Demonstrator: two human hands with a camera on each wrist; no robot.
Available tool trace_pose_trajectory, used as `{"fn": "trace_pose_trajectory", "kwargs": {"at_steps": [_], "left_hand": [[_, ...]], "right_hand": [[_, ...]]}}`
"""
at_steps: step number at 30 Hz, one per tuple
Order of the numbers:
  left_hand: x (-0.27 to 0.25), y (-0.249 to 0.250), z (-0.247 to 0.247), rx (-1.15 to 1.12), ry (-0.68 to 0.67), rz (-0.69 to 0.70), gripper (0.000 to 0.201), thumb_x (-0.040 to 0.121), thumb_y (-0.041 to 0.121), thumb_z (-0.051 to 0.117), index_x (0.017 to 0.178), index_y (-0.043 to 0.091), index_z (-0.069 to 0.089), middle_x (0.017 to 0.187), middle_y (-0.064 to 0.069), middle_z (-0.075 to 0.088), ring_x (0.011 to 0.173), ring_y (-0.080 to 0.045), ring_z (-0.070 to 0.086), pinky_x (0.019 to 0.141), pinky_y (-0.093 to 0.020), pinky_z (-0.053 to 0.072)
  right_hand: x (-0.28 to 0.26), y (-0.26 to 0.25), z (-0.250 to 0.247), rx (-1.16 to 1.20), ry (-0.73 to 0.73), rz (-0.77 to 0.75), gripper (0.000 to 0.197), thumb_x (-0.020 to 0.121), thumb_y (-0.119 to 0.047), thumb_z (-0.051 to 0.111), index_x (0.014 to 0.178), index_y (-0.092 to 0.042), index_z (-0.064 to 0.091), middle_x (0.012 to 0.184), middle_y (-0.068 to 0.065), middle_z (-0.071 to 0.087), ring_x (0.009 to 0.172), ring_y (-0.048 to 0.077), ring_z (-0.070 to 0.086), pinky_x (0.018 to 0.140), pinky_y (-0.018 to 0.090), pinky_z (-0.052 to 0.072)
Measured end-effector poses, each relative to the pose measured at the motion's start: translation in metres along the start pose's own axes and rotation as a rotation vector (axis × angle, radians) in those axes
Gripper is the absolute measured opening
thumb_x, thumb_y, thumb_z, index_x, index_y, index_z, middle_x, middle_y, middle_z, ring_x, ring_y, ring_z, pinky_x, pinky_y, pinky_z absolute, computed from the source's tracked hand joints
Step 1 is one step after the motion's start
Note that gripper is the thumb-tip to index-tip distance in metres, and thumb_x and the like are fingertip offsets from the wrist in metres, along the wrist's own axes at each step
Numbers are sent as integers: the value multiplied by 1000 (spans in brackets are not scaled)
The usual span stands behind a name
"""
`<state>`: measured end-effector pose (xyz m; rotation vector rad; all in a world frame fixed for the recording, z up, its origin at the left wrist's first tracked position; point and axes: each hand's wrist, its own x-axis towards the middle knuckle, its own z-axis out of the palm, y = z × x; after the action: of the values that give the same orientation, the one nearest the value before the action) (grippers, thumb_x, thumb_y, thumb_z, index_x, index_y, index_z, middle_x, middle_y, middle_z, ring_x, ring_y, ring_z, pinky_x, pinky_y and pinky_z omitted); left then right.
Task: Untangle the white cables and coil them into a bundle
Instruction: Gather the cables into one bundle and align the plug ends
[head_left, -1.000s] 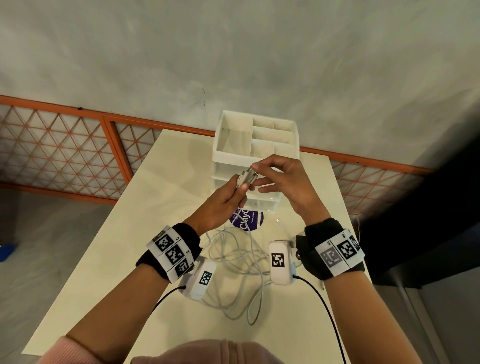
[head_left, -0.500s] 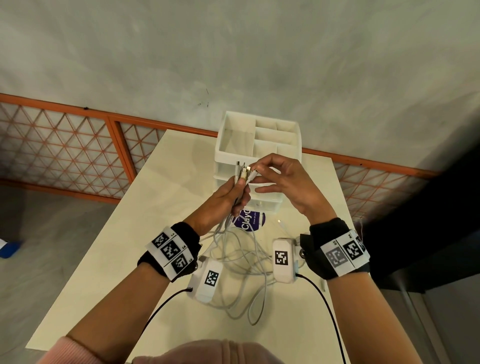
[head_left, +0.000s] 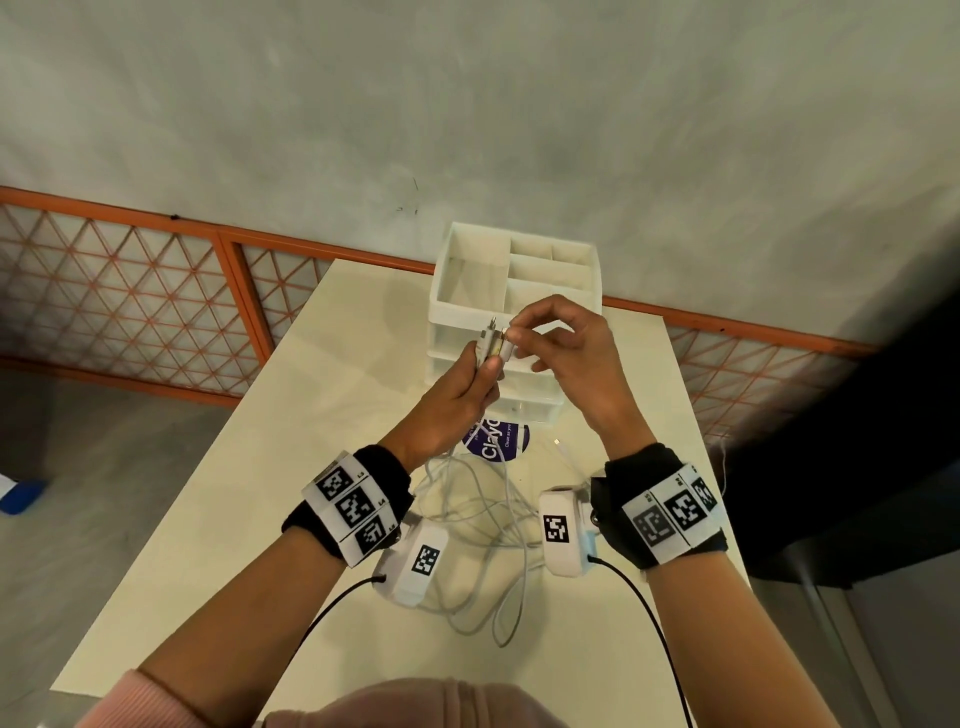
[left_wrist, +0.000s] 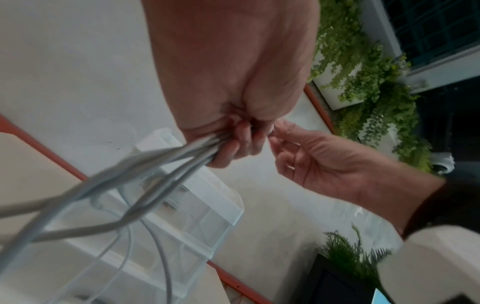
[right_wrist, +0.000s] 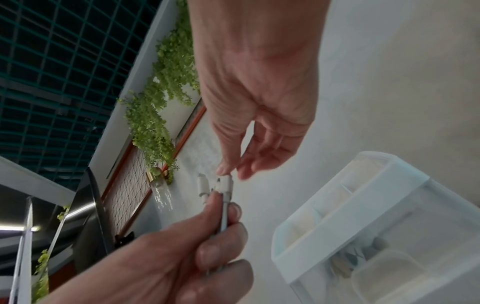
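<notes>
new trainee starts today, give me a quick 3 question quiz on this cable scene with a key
1. True or false: the left hand grips several white cables together just below their connector ends.
2. What does the right hand do at the connector ends? A) pinches them at the fingertips B) rests flat on the table C) reaches into the organizer
3. Fill in: the slack of the cables lies in loose loops on the ____, in front of the white organizer.

Key: 1 true; 2 A; 3 table
</notes>
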<state>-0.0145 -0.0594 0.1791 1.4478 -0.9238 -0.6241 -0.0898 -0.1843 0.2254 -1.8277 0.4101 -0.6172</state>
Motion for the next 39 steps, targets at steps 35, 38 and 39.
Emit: {"fn": "trace_pose_trajectory", "kwargs": {"at_steps": [35,38,39], "left_hand": [[7,-9,4,246,10,87,16,102,22,25,94,9,28,70,0,29,60,-10,26,53,-15,31],[8,-9,6,333,13,98,12,102,19,25,98,7,28,66,-4,33,59,-15,28,50,-20,28],[9,-9,7,343,17,90,13,102,19,25,99,7,29,67,-7,36,59,-17,30,50,-21,29]], "right_hand": [[8,-2,0,-210,-41,-193,11,80,-14,73,91,-14,71,84,-3,55,70,3,58,71,15,47],[10,-1,6,-336,-67,-232,13,79,-19,75,90,-13,73,88,0,54,71,8,57,70,9,44],[11,-1,7,-361,-78,-230,13,79,-19,74,89,-12,73,88,0,53,73,9,56,71,9,44]]}}
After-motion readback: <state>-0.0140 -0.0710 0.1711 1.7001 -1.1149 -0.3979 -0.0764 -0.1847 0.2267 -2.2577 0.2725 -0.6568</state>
